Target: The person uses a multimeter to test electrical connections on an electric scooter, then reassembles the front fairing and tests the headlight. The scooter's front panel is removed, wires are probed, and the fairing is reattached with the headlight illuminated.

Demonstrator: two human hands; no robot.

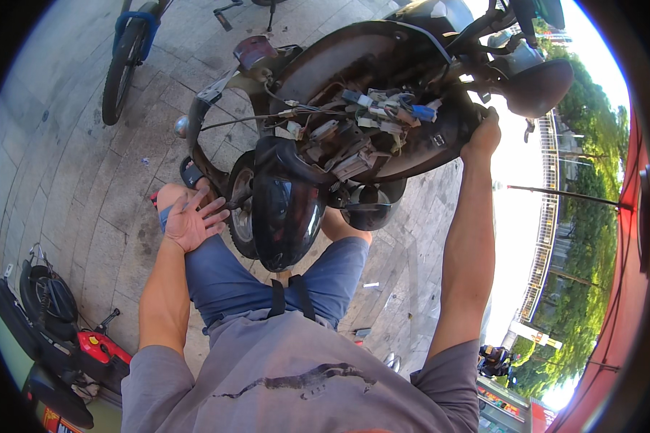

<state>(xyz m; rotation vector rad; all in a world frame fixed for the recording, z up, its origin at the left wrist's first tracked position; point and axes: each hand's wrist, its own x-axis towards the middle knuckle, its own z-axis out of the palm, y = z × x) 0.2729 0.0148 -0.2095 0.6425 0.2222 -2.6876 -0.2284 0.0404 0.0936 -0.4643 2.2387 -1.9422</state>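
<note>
A scooter (383,65) with its front panel off stands right before me, its wiring and connectors (372,115) bare. The black front fender (285,209) and front wheel (240,216) sit between my knees. My right hand (482,136) is stretched up and grips the scooter's body edge below the handlebar. My left hand (193,220) hovers with fingers spread above my left knee, just left of the front wheel, and holds nothing. I wear blue shorts (227,278) and a grey shirt.
Grey stone paving (72,166) lies all around. A bicycle wheel (123,65) stands at the far left top. A red and black scooter (58,325) is parked at the lower left. A railing, trees and a red canopy (621,310) fill the right side.
</note>
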